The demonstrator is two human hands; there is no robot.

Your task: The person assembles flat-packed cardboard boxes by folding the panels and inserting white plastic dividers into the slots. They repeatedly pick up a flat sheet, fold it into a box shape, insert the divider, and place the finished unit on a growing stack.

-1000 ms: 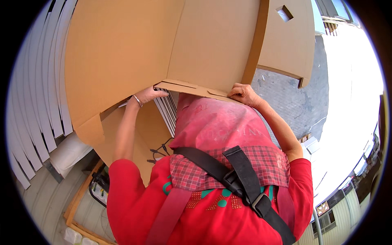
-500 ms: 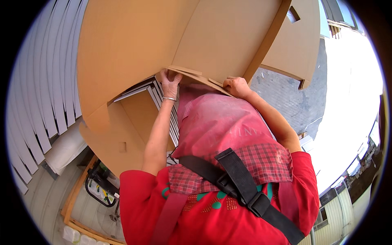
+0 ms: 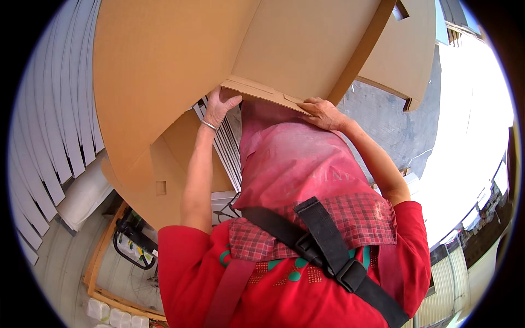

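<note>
A large brown cardboard box point(image 3: 306, 49), partly folded, stands in front of me with its panels raised. Along its near edge runs a narrow folded flap point(image 3: 268, 94). My left hand point(image 3: 220, 108) grips the flap's left end, thumb stretched along the edge and fingertips partly hidden against the cardboard. At the right end, my right hand point(image 3: 324, 113) is closed over the flap, fingers on top and thumb out of sight. A wide side panel point(image 3: 164, 60) rises on the left. Beneath it, near my left forearm, lie stacked white-edged boards point(image 3: 225, 145).
Long white strips point(image 3: 60, 104) lean in a row on the far left, above a white roll point(image 3: 85, 194). Another cardboard panel point(image 3: 399, 60) with a cut-out juts out at the right over grey paving point(image 3: 394, 128). A wooden frame point(image 3: 101, 251) lies lower left.
The narrow flap has folded over and now lies flatter along the box's edge. My left hand's thumb has spread along it, and the right hand's fingers have stretched onto it.
</note>
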